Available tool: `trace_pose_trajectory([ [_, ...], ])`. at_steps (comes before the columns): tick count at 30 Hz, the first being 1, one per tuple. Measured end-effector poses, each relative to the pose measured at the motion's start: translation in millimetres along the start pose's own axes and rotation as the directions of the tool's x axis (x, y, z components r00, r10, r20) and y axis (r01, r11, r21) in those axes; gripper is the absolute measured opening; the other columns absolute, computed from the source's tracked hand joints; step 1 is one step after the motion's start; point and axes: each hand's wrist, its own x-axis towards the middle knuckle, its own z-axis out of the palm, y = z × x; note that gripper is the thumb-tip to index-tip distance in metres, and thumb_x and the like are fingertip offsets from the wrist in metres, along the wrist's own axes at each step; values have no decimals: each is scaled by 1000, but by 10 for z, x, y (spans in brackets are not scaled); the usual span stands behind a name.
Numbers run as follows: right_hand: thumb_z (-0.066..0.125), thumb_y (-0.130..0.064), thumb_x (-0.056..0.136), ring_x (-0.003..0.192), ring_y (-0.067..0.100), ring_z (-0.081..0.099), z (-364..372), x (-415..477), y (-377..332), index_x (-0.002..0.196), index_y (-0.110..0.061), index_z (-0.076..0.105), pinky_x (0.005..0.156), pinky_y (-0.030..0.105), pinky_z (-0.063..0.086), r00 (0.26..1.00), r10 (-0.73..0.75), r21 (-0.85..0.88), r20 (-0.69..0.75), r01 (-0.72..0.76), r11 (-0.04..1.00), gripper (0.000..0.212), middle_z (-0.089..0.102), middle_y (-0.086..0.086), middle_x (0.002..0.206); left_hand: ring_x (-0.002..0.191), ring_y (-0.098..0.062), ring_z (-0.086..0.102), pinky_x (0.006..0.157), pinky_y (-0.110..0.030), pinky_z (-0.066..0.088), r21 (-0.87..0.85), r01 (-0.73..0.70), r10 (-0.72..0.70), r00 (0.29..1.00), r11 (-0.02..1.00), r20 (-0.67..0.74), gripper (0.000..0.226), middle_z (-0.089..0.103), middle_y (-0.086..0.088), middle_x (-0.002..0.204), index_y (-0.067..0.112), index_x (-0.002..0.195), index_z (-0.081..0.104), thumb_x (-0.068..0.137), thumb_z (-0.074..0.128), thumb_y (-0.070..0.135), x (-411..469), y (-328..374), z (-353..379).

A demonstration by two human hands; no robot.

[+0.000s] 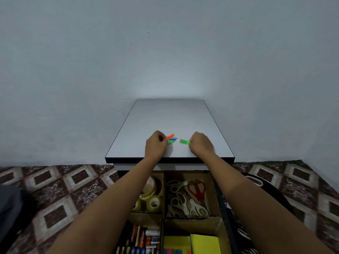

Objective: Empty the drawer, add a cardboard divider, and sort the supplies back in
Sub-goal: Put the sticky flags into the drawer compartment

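Pinching a fan of coloured strips [170,138] (orange, blue and dark green), the left hand [155,144] has its grip curled tight on their near ends, low over the worktop [165,116] by the front edge. Just beside the fan, not touching it, a light green strip [184,142] sticks out of the right hand [200,144], whose grip is likewise closed on one end.

Below the forearms the drawer [226,222] stands open. Its cardboard divider [163,189] is already in, with tape rolls [155,203] at the back left, scissors [189,198] at the back right, pens and batteries [145,239] at the front left and sticky notes [205,243] at the front right.

The strips look thin and light. I judge they could slip from a loosened pinch, slide off the front edge and land in the wrong compartment, or drop past the drawer onto the patterned floor [55,189]. A fanned bundle may also shed one strip while being carried.

The worktop behind the hands gives free room up to the wall. The path down to the drawer is short, though the worktop's front lip overhangs the back compartments.
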Motion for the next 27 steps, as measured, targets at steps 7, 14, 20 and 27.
trace_pose_trajectory([
  [7,44,-3,89,92,27,56,-21,-44,59,104,-9,55,76,36,47,989,-146,5,-10,146,989,20,59,10,104,85,-14,51,61,-12,38,-50,11,-12,1000,999,-25,4,55,0,92,10,94,56,91,56,12,4,-31,-9],
  [14,47,-9,90,92,27,53,-4,-72,81,101,-11,54,73,35,43,974,-224,-14,-25,224,974,14,54,10,105,86,-12,52,62,-12,39,-44,-3,2,1000,999,-22,3,56,0,92,13,90,54,90,57,11,9,-48,-12],
  [20,50,-11,89,93,25,53,-9,-85,97,100,-11,56,75,31,42,967,-252,7,-36,252,968,12,53,8,106,87,-13,52,64,-16,41,-43,-4,3,1000,999,-10,3,57,0,93,14,91,54,91,57,13,1,-48,-16],
  [27,49,-5,87,86,25,55,35,-152,97,94,-5,57,69,34,42,949,-296,40,-110,302,952,11,60,11,95,87,-13,52,65,-18,42,-39,-8,7,1000,999,-28,3,57,0,94,14,93,54,91,56,13,-17,-57,-19],
])
